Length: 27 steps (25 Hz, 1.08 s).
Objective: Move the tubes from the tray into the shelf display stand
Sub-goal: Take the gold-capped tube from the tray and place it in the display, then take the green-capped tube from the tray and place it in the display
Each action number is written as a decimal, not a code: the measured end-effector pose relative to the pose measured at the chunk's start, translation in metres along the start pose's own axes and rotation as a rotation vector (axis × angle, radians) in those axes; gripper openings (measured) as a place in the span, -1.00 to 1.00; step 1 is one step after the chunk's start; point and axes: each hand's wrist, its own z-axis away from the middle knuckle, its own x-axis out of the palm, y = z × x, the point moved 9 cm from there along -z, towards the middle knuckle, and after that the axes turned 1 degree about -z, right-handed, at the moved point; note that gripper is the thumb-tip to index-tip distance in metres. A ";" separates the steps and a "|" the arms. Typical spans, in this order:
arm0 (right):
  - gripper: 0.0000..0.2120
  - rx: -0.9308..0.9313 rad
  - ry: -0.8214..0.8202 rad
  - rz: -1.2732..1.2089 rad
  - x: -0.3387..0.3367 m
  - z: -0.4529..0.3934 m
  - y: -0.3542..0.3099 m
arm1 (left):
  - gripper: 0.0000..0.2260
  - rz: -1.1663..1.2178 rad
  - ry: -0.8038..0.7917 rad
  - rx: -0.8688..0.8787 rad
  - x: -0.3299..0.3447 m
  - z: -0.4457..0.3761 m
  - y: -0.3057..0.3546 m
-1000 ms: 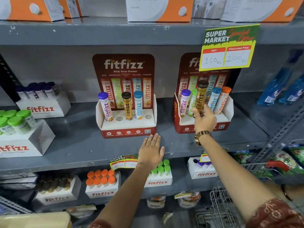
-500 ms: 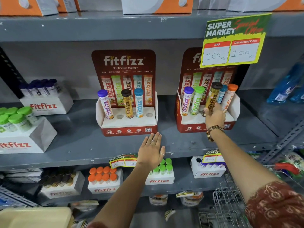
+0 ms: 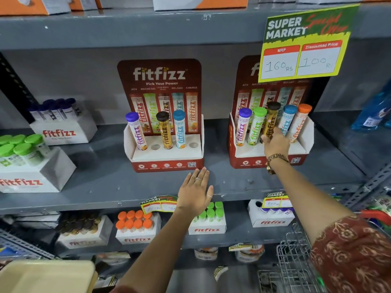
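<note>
Two red fitfizz display stands sit on the grey middle shelf. The left stand (image 3: 167, 157) holds a purple-capped tube (image 3: 136, 132), a brown-capped tube (image 3: 165, 132) and a blue-capped tube (image 3: 179, 130), with two holes bare. The right stand (image 3: 302, 149) holds purple, green, blue and orange-capped tubes. My right hand (image 3: 275, 142) grips the gold brown-capped tube (image 3: 271, 119), which stands upright in the stand's middle. My left hand (image 3: 195, 191) lies flat, fingers apart, on the shelf edge in front of the left stand. A beige tray corner (image 3: 46, 275) shows at bottom left.
A yellow price sign (image 3: 304, 43) hangs over the right stand. White fitfizz boxes of green-capped (image 3: 23, 149) and dark-capped tubes sit at left. More fitfizz boxes fill the shelf below. A wire basket (image 3: 294, 269) is at bottom right. Blue bottles (image 3: 374, 111) stand far right.
My right hand has carried the brown-capped tube back and down among the other tubes in the right stand. My left hand has stayed on the shelf edge.
</note>
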 end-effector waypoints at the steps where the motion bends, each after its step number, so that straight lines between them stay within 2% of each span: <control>1: -0.73 0.006 -0.012 0.010 0.003 0.002 0.003 | -0.50 0.000 -0.005 -0.002 0.000 0.000 0.000; 6: -0.75 0.042 -0.026 0.016 0.005 0.006 0.005 | -0.50 -0.008 -0.016 0.005 0.001 0.000 0.001; 10: -0.75 0.152 0.061 0.039 -0.003 0.024 0.001 | -0.50 -0.019 -0.043 -0.006 -0.001 -0.001 0.001; 13: -0.76 0.132 0.133 -0.020 -0.006 0.048 -0.015 | -0.55 -0.008 0.103 -0.035 -0.031 0.009 -0.003; 16: -0.72 0.023 0.160 -0.115 0.003 0.082 -0.050 | -0.68 0.054 0.418 -0.140 -0.081 0.040 -0.034; 18: -0.69 -0.081 0.138 -0.153 0.016 0.110 -0.082 | -0.71 0.068 0.513 -0.220 -0.100 0.069 -0.072; 22: -0.59 -0.401 0.083 -0.277 0.057 0.184 -0.168 | -0.73 0.048 0.401 -0.398 -0.091 0.140 -0.163; 27: -0.54 -0.695 -0.096 -0.317 0.131 0.293 -0.254 | -0.68 -0.041 0.246 -0.577 -0.050 0.249 -0.267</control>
